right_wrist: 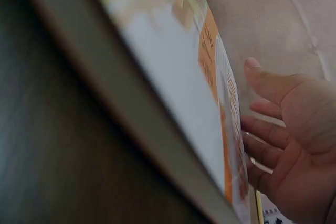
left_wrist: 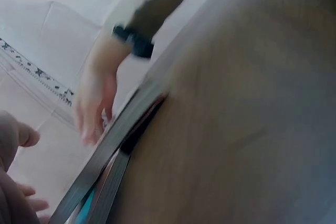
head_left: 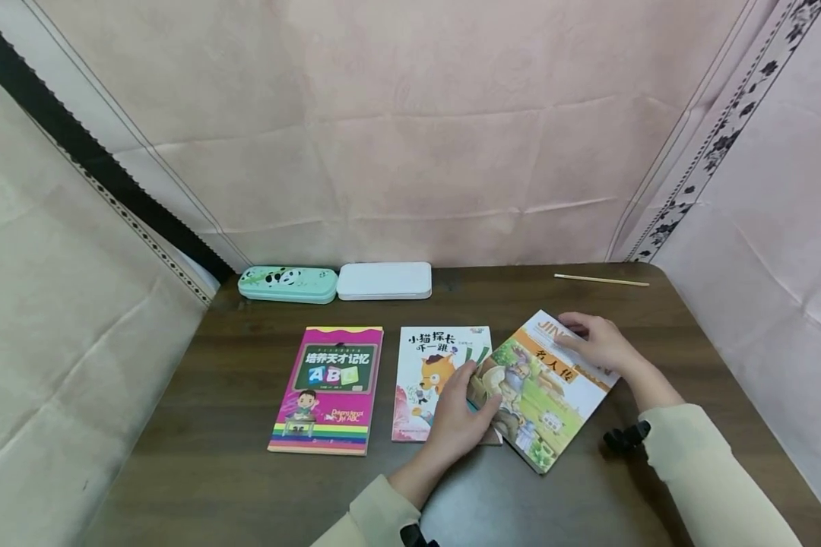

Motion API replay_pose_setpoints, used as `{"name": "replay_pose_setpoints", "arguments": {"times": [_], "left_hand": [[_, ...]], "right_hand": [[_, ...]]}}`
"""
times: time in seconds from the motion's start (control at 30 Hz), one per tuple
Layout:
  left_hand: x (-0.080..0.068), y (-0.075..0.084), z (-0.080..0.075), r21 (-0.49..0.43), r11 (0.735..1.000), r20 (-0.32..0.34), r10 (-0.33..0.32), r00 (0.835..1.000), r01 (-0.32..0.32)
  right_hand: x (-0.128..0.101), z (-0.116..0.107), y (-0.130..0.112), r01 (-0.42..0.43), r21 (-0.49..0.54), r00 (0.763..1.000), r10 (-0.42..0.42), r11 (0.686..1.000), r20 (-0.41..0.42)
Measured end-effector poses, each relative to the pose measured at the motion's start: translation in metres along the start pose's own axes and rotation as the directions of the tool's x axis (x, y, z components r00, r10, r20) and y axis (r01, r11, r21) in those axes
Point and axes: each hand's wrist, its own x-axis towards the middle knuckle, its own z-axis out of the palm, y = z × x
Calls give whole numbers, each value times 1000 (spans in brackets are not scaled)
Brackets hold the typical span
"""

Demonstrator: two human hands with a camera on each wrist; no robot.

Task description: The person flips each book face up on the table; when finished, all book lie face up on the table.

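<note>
Two hands hold the orange picture book (head_left: 543, 387) at the right of the counter (head_left: 198, 456). Left hand (head_left: 461, 418) grips its near-left edge over the cat book (head_left: 429, 372). Right hand (head_left: 598, 342) lies flat on its far corner.

Dark wood table (head_left: 232, 425), rounded corners; pink creased fabric backdrop (head_left: 397, 129), perhaps non-woven; even soft light.

The head view is evenly and softly lit, bright enough for clear colours, with only faint shadows under the books (head_left: 445, 384) and a dull sheen on the dark table (head_left: 212, 456). Its edges bow outward from a wide lens. Both wrist views are blurred and out of focus, the left one pale and washed out, the right one darker at its left side.
</note>
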Motion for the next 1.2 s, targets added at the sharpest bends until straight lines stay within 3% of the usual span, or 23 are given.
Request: {"name": "replay_pose_setpoints", "arguments": {"times": [0.2,0.53,0.7,0.87,0.97,1.2], "left_hand": [[18,-5,-7,89,994,77,64,995,-71],[41,-7,-14,145,983,210,81,974,-113],[46,-8,-12,165,980,264,67,962,-114],[46,-7,-11,162,982,282,48,958,-97],[46,-7,-10,155,982,286,58,956,-106],[39,-7,-2,156,980,338,67,939,-126]], "right_hand": [[-34,-14,12,-41,-50,999,39,998,-30],[-71,-23,16,-183,-129,981,173,975,-85],[-83,-22,12,-281,-88,960,278,956,-44],[-86,-16,10,-320,83,947,314,944,74],[-82,-13,11,-296,142,955,287,945,79],[-69,-12,14,-274,91,962,274,957,11]]}}
